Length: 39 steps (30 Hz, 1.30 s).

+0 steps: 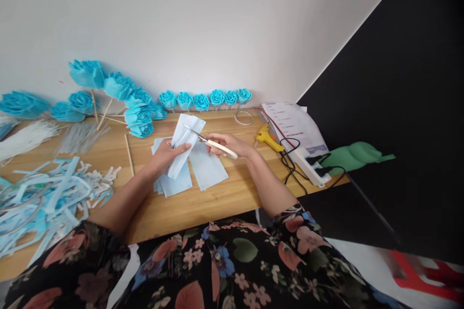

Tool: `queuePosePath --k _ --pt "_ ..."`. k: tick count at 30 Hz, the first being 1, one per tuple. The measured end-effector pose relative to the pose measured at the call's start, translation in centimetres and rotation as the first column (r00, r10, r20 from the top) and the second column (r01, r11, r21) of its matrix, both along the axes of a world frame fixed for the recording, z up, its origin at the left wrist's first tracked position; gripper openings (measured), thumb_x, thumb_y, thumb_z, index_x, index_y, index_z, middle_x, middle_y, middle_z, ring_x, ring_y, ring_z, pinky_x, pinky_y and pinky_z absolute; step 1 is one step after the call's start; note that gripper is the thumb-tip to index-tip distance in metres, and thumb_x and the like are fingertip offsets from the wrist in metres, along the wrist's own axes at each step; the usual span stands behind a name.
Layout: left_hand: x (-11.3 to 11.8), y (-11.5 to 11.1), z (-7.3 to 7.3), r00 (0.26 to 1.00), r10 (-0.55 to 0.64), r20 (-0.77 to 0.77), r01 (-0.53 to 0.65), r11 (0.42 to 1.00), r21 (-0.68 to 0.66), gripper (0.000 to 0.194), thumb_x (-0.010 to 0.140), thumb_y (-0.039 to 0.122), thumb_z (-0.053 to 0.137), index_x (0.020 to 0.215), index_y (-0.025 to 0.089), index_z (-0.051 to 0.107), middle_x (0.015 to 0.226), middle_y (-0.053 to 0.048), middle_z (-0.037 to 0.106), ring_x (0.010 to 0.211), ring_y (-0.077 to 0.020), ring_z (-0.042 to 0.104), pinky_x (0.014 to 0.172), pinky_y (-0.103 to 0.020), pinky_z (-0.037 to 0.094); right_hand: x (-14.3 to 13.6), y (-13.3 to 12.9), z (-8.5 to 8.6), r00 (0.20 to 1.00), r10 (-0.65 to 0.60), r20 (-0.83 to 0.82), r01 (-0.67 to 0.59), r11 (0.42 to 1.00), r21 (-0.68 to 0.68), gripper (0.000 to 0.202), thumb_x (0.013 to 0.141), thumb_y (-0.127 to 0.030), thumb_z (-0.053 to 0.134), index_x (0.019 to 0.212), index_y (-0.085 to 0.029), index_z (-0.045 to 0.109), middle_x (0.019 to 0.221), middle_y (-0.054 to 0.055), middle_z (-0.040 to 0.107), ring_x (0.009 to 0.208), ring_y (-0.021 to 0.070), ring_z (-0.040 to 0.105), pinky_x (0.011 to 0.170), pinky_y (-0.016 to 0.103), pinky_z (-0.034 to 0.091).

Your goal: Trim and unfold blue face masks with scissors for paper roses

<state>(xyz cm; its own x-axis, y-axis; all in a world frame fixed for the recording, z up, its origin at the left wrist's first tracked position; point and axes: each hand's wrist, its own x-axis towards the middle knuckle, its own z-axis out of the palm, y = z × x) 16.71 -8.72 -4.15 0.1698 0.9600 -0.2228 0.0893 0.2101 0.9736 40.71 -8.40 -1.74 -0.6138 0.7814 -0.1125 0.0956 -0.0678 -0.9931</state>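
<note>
My left hand (pixel 169 154) pinches a pale blue pleated sheet (pixel 183 142), which looks like the body of a face mask, and holds it tilted above the table. Fingers of my right hand (pixel 228 145) are wrapped round a pair of scissors (pixel 222 148) with white handles. Their metal blades point left and lie against the upper right part of the sheet; whether they are parted I cannot tell. Beneath my hands, more light blue sheets (pixel 208 169) lie flat on the wooden table (pixel 203 205), some stacked under my left hand.
Blue cut strips (pixel 54 198) are heaped at the left. Blue artificial flowers (pixel 139 111) on sticks stand and lie along the wall. At the right are a metal ring (pixel 244 117), a yellow glue gun (pixel 268 137), printed papers (pixel 293 123) and a white power strip (pixel 310 166) with black cords.
</note>
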Motion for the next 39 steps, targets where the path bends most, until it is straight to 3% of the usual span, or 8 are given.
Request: queuePosePath --k 7,15,22,24,28,33,37,39 --pt "0.0 -0.1 0.2 1.0 -0.004 0.012 0.004 1.0 -0.017 0.051 0.049 0.054 0.084 0.069 0.013 0.061 0.06 -0.001 0.054 0.05 -0.011 0.046 0.045 -0.023 0.033 0.0 0.0 -0.2 0.999 -0.011 -0.047 0.01 1.0 -0.027 0.038 0.078 -0.031 0.073 0.112 -0.017 0.065 0.062 -0.007 0.049 0.052 0.0043 0.04 0.045 0.017 0.033" --pt "0.0 -0.1 0.1 0.999 0.001 0.042 0.0 1.0 -0.026 0.048 0.049 0.052 0.085 0.068 0.013 0.062 0.059 0.0 0.055 0.049 -0.0108 0.047 0.044 -0.022 0.033 0.2 0.2 -0.6 0.999 0.006 -0.032 -0.007 1.0 -0.016 0.043 0.077 -0.037 0.073 0.114 -0.017 0.064 0.063 -0.006 0.05 0.053 0.0054 0.04 0.045 0.018 0.033" --pt "0.0 0.0 0.9 0.963 0.084 0.254 -0.07 0.996 -0.062 0.045 0.052 0.047 0.085 0.068 0.014 0.059 0.054 0.0 0.054 0.045 -0.0097 0.046 0.041 -0.021 0.033 0.9 0.2 0.1 0.98 -0.022 0.197 -0.034 0.961 0.273 0.052 0.082 -0.04 0.069 0.128 -0.019 0.055 0.09 0.0 0.063 0.079 0.0112 0.057 0.07 0.023 0.044" --pt "-0.1 0.4 0.9 0.927 0.142 0.346 -0.133 0.99 -0.049 0.043 0.054 0.045 0.084 0.069 0.016 0.056 0.052 0.002 0.051 0.044 -0.009 0.045 0.041 -0.021 0.033 1.1 0.2 0.4 0.928 -0.163 0.336 0.032 0.931 0.363 0.054 0.082 -0.04 0.067 0.13 -0.021 0.053 0.098 0.002 0.066 0.085 0.0137 0.06 0.074 0.025 0.045" --pt "-0.1 0.7 0.6 0.885 0.209 0.415 -0.2 0.978 -0.066 0.041 0.058 0.042 0.084 0.076 0.016 0.057 0.056 0.003 0.053 0.048 -0.0098 0.049 0.044 -0.021 0.037 0.9 0.0 0.2 0.664 -0.432 0.61 0.005 0.819 0.574 0.036 0.083 -0.032 0.064 0.117 -0.021 0.061 0.098 0.005 0.071 0.087 0.0193 0.063 0.075 0.028 0.042" --pt "0.4 0.2 0.5 0.903 0.234 0.36 -0.228 0.972 -0.06 0.046 0.056 0.038 0.084 0.089 0.015 0.062 0.069 0.001 0.062 0.057 -0.0125 0.056 0.051 -0.023 0.045 -0.1 -0.3 -0.3 0.452 -0.586 0.672 -0.067 0.729 0.681 0.02 0.09 -0.029 0.058 0.105 -0.022 0.07 0.091 0.009 0.074 0.084 0.0224 0.064 0.07 0.03 0.038" --pt "0.9 -0.5 0.6 0.929 0.154 0.337 -0.168 0.986 0.013 0.053 0.056 0.038 0.086 0.098 0.014 0.066 0.09 -0.005 0.071 0.075 -0.0183 0.065 0.066 -0.027 0.053 -0.4 -0.3 -0.3 0.421 -0.662 0.62 -0.037 0.671 0.741 0.022 0.093 -0.033 0.057 0.091 -0.021 0.075 0.091 0.013 0.073 0.086 0.0233 0.063 0.074 0.033 0.039" --pt "1.1 -0.8 0.4 0.95 0.103 0.293 -0.118 0.992 0.035 0.055 0.057 0.041 0.086 0.1 0.013 0.067 0.096 -0.008 0.072 0.082 -0.0222 0.068 0.071 -0.031 0.055 -0.7 -0.4 -0.4 0.517 -0.684 0.515 0.065 0.631 0.773 0.026 0.094 -0.037 0.056 0.091 -0.021 0.076 0.092 0.012 0.073 0.088 0.0224 0.061 0.077 0.033 0.04"
